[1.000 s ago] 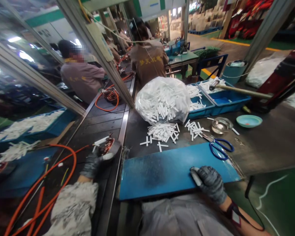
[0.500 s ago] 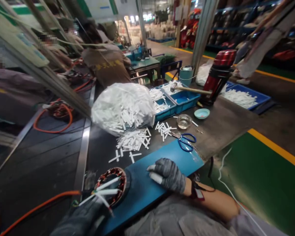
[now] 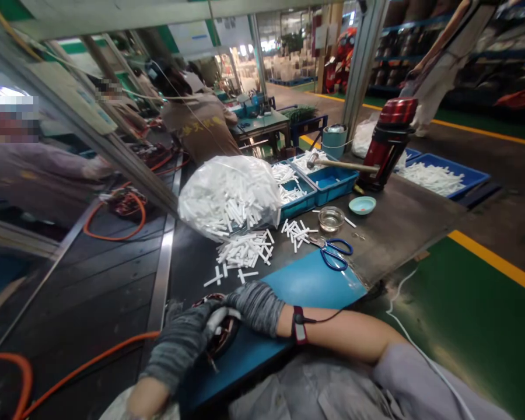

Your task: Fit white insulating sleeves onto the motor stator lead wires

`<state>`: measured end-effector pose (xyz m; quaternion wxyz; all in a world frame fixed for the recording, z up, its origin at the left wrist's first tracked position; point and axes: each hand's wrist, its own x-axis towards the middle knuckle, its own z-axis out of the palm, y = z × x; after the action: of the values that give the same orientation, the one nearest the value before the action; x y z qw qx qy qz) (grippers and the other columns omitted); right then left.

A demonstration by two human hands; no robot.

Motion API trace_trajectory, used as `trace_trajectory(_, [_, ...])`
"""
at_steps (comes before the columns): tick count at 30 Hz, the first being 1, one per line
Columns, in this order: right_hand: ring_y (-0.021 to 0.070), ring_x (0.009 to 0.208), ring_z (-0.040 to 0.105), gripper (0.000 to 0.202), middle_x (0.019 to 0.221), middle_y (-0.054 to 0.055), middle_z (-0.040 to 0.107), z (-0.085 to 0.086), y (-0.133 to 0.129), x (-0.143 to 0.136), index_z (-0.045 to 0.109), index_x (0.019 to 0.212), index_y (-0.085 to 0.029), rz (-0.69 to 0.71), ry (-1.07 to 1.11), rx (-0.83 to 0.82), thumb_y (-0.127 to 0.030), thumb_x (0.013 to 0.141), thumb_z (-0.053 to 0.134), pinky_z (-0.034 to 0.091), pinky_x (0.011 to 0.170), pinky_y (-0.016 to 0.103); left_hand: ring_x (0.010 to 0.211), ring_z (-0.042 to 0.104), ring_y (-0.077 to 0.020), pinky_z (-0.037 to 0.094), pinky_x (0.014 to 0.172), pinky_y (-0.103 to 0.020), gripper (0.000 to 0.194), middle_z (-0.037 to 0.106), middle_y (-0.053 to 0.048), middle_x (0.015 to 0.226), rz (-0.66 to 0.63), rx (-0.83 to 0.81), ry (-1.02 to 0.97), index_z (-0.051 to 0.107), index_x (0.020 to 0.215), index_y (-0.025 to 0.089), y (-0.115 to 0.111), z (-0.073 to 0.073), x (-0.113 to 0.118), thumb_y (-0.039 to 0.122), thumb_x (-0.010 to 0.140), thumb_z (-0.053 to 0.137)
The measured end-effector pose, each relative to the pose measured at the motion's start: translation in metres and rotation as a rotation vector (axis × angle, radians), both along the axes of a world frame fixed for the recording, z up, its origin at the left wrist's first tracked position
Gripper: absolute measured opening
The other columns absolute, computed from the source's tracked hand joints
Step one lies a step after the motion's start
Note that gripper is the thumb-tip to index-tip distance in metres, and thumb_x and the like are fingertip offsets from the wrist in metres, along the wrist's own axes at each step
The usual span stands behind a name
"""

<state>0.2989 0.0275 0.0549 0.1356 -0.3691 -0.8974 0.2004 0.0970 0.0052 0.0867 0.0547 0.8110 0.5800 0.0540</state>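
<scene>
A round motor stator with copper windings (image 3: 228,340) sits at the near left end of the blue mat (image 3: 306,279). My left hand (image 3: 179,338), in a grey glove with white fingertips, is closed at its left side. From the right, my right hand (image 3: 254,307), gloved alike, reaches its upper edge, with fingers bent together. Both hands' fingertips meet over the ring; what lies between them is hidden. Loose white tubes (image 3: 245,249) lie beyond the mat, beside a clear bag of tubes (image 3: 231,195).
Blue-handled scissors (image 3: 336,254), a glass bowl (image 3: 331,219), a green dish (image 3: 362,205), a hammer (image 3: 343,163) and a red thermos (image 3: 389,143) stand or lie on the table. Blue bins (image 3: 335,182) hold tubes. An orange hose (image 3: 91,364) crosses the left side. People are beyond.
My right hand has moved left from the mat to the stator. My left hand has come up onto the ring, and the white tubes fanned over it are now mostly covered.
</scene>
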Motion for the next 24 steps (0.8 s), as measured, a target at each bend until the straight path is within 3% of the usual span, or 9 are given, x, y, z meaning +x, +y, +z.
trace_trajectory(4, [0.0201,0.076,0.067,0.039,0.086,0.006,0.075,0.007,-0.003,0.007,0.073,0.103,-0.018,0.026,-0.022,0.039,-0.044,0.109,0.044,0.038,0.060,0.029,0.098,0.077,-0.0276,0.059,0.097,-0.045,0.030,0.082,-0.007,0.107,-0.037,-0.130,0.011,0.081,0.105,0.028,0.003,0.005,-0.009,0.030,0.086,0.058])
trace_trajectory(9, [0.0226,0.080,0.068,0.039,0.086,0.009,0.075,0.009,-0.015,0.023,0.075,0.098,-0.017,0.074,0.027,0.060,-0.044,0.107,0.048,0.046,0.068,0.032,0.098,0.076,-0.0279,0.058,0.101,-0.046,0.020,0.081,-0.004,0.102,-0.071,-0.063,-0.028,0.081,0.097,0.032,-0.010,0.001,-0.025,0.038,0.090,0.063])
trace_trajectory(11, [0.0242,0.096,0.070,0.030,0.104,0.010,0.077,0.007,-0.014,0.032,0.074,0.113,-0.018,0.138,0.198,-0.053,-0.042,0.102,0.060,0.052,0.084,0.035,0.097,0.075,-0.0268,0.058,0.100,-0.043,0.021,0.080,-0.005,0.102,-0.044,-0.047,-0.044,0.080,0.098,0.030,-0.020,-0.003,-0.026,0.039,0.093,0.061])
trace_trajectory(13, [0.0240,0.124,0.064,0.048,0.135,0.011,0.070,0.002,-0.008,0.041,0.062,0.140,-0.021,0.300,0.439,-0.254,-0.041,0.097,0.069,0.050,0.105,0.038,0.097,0.074,-0.0251,0.058,0.098,-0.039,0.026,0.079,-0.006,0.104,-0.022,-0.072,-0.052,0.078,0.102,0.026,-0.027,-0.006,-0.021,0.039,0.098,0.057])
trace_trajectory(15, [0.0213,0.133,0.060,0.047,0.145,0.007,0.065,-0.006,0.001,0.045,0.056,0.148,-0.026,0.445,0.554,-0.470,-0.040,0.103,0.059,0.047,0.113,0.041,0.101,0.073,-0.0238,0.058,0.097,-0.037,0.028,0.078,-0.007,0.108,-0.032,-0.129,-0.055,0.076,0.109,0.023,-0.031,-0.006,-0.015,0.037,0.101,0.054])
trace_trajectory(19, [0.0230,0.133,0.062,0.046,0.144,0.005,0.067,-0.017,0.015,0.042,0.063,0.143,-0.028,0.444,0.593,-0.688,-0.049,0.102,0.059,0.045,0.118,0.047,0.103,0.071,-0.0235,0.055,0.099,-0.039,0.029,0.076,-0.010,0.110,-0.047,-0.161,-0.056,0.073,0.116,0.018,-0.029,-0.001,-0.007,0.035,0.103,0.053])
trace_trajectory(24, [0.0239,0.110,0.074,0.049,0.118,0.002,0.079,-0.008,0.024,0.030,0.074,0.127,-0.026,0.420,0.516,-0.722,-0.060,0.092,0.068,0.057,0.103,0.043,0.104,0.069,-0.0237,0.054,0.100,-0.040,0.032,0.074,-0.010,0.109,-0.070,-0.168,-0.132,0.071,0.115,0.015,-0.035,0.009,-0.005,0.038,0.104,0.052])
